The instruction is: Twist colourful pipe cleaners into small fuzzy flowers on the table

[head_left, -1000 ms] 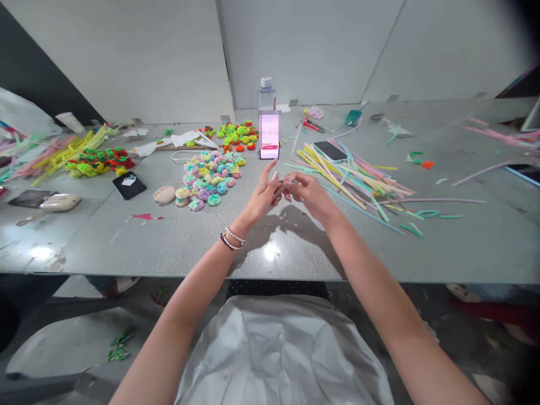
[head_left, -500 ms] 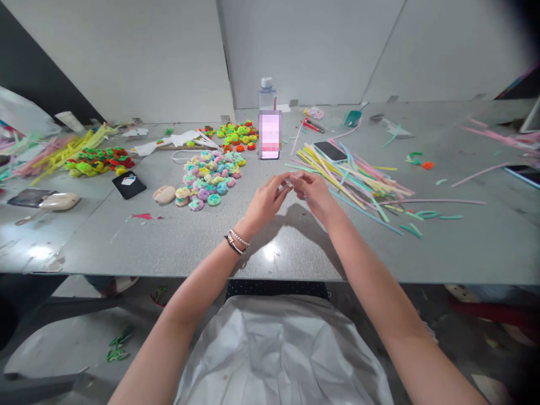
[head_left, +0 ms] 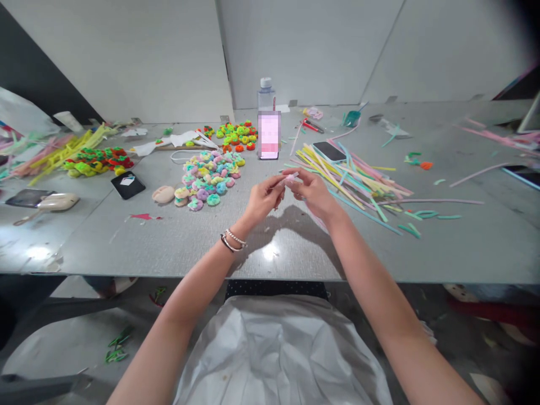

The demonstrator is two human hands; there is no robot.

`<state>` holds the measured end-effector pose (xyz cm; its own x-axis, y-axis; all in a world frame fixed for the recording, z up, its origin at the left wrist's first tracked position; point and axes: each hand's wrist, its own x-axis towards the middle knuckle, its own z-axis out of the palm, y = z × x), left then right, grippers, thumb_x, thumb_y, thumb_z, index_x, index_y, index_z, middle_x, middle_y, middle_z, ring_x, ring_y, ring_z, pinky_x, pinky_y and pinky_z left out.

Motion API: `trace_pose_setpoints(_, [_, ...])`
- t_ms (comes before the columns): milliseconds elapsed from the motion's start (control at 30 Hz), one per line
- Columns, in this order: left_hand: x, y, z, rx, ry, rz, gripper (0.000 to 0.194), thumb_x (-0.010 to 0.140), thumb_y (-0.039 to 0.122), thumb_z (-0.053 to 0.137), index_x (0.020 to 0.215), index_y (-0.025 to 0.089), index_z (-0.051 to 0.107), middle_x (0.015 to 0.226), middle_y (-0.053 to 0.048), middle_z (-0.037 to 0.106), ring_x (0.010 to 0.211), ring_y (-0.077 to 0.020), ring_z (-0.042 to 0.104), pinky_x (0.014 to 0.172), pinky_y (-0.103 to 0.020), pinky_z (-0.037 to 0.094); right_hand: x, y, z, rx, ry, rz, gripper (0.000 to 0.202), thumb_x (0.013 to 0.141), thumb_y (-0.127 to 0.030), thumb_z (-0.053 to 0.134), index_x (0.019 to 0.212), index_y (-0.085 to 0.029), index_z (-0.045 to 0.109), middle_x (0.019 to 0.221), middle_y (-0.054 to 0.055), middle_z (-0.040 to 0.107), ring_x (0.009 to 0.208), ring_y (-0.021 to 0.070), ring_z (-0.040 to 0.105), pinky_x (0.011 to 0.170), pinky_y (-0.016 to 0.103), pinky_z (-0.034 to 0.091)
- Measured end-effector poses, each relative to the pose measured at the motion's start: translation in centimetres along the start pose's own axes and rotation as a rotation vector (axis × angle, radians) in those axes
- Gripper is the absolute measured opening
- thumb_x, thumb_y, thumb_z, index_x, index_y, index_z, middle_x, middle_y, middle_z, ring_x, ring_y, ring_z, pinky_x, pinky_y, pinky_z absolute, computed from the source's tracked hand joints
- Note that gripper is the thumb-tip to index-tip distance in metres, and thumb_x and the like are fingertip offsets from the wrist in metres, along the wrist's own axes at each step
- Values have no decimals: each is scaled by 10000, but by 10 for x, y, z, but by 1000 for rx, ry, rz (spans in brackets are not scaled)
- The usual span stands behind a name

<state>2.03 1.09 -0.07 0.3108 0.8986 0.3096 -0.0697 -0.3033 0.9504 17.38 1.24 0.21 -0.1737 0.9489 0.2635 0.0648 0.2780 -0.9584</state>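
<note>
My left hand [head_left: 266,198] and my right hand [head_left: 310,192] meet above the middle of the table. Between their fingertips is a light pink pipe cleaner [head_left: 291,178], bent into a small shape; part of it hangs below my right palm. Both hands are closed in a pinch on it, and the fingers partly hide it. To the left lies a heap of small pastel fuzzy pieces [head_left: 211,175]. Loose pastel pipe cleaners [head_left: 358,179] are spread to the right of my right hand, with a phone [head_left: 329,151] lying on top of them.
A phone with a lit screen [head_left: 269,138] leans upright against a clear bottle [head_left: 265,97]. Red and yellow-green fuzzy pieces [head_left: 97,161] are piled at the left. A black card-like item [head_left: 127,184] lies nearby. A red cutter [head_left: 313,125] is at the back.
The fingers have shifted around the pink pipe cleaner, and more of it shows between the fingertips. My left hand has curled in more and dropped slightly.
</note>
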Motion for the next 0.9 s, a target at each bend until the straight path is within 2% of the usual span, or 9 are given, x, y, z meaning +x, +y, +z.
trace_pose_setpoints(167, [0,4,0,-349,-133,-216,250,819,386,617,886,144,618,572,60,420,410,-26,341,386,-169,226,1,1,0,16,3,-12,344,700,-524,690,905,-247,674,784,-14,582,550,77,367,492,248,257])
trace_pose_setpoints(300, [1,1,0,-400,-164,-296,270,825,374,610,944,132,607,561,58,441,405,-29,344,387,-172,228,1,-1,0,-10,33,-2,332,679,-529,699,768,-215,645,773,-1,591,556,80,373,498,252,263])
trace_pose_setpoints(500, [1,-1,-6,-112,-264,-139,355,879,429,510,1066,136,582,711,-1,592,504,-48,486,459,-183,323,0,-3,5,-24,66,-1,427,676,-612,669,726,-201,566,702,-10,531,573,90,423,505,245,282])
trace_pose_setpoints(667, [-1,6,-9,166,-279,-107,385,933,456,363,1062,147,552,810,-29,627,554,-56,528,473,-169,351,0,1,5,24,70,-6,488,642,-649,682,664,-201,490,611,-42,440,544,84,400,498,244,265])
trace_pose_setpoints(800, [-1,1,-6,224,-288,-68,402,940,464,326,1078,151,537,821,-31,628,544,-52,513,496,-171,372,1,5,4,34,87,9,489,629,-623,717,646,-201,470,571,-55,415,500,71,361,477,239,248])
trace_pose_setpoints(900, [0,-8,-4,221,-221,10,391,925,414,401,1223,164,453,836,-25,639,535,-48,489,536,-185,390,2,6,6,65,118,19,468,637,-614,719,692,-205,499,611,-42,465,505,70,392,471,234,277])
